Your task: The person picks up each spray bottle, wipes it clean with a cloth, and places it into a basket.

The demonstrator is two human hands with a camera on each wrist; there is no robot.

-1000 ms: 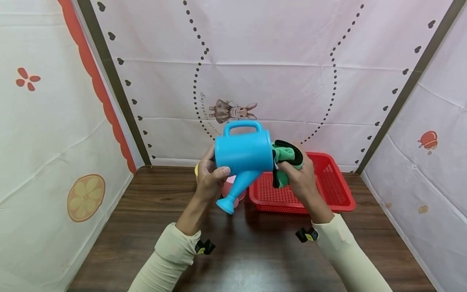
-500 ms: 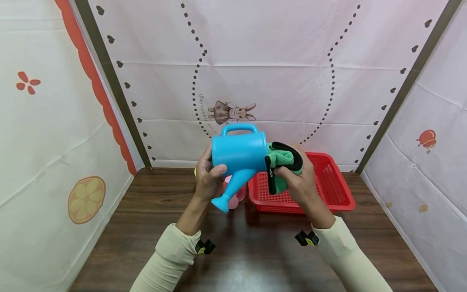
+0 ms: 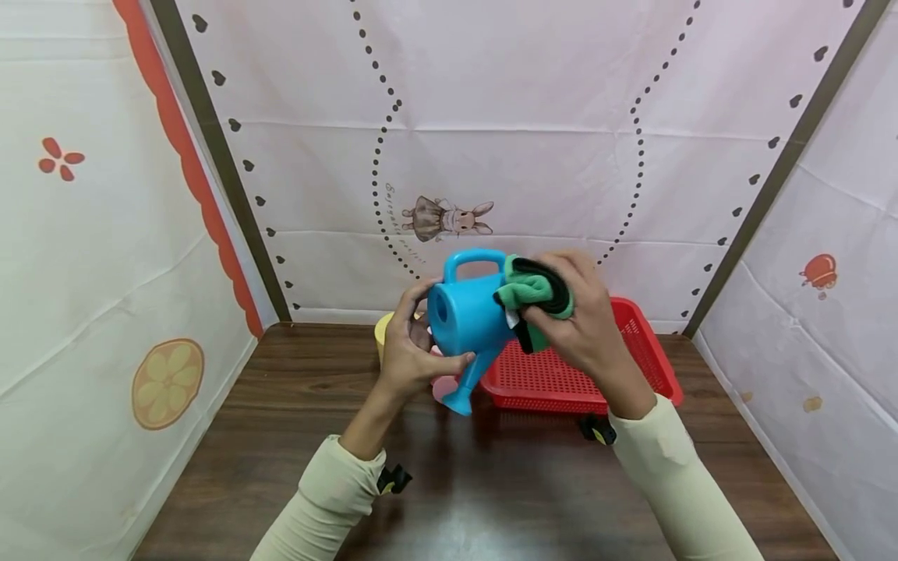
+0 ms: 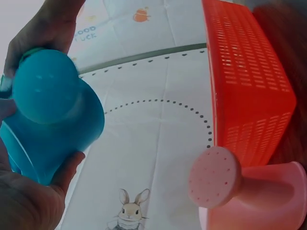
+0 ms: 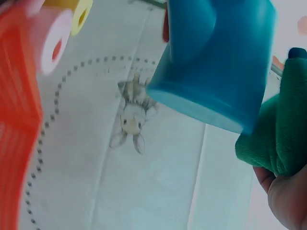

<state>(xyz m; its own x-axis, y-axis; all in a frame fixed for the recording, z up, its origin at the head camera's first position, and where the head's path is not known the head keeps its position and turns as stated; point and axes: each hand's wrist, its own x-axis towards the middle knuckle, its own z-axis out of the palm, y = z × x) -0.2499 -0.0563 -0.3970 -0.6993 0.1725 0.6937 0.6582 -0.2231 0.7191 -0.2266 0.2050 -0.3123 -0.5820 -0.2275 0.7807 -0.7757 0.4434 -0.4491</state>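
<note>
A blue watering can point(image 3: 470, 315) is held up over the table, tipped on its side, its round top opening facing left and its spout pointing down toward the front. My left hand point(image 3: 414, 347) grips it by the opening end, thumb along the near side. A folded green cloth with black edging point(image 3: 529, 292) is bunched in my right hand point(image 3: 585, 319), pressed to the can's base end. In the right wrist view the cloth point(image 5: 288, 124) overlaps the edge of the can's base point(image 5: 206, 112).
A red perforated basket point(image 3: 547, 382) stands behind and right of the can. Beside its left side is a pink watering can point(image 4: 259, 196), with a yellow one point(image 3: 382, 331) further left, mostly hidden by my left hand. Printed fabric walls point(image 3: 519, 171) enclose the brown table point(image 3: 477, 483).
The blue can has turned so that its opening now shows, and it has shifted slightly right and down. My right hand has moved the cloth up along the base end.
</note>
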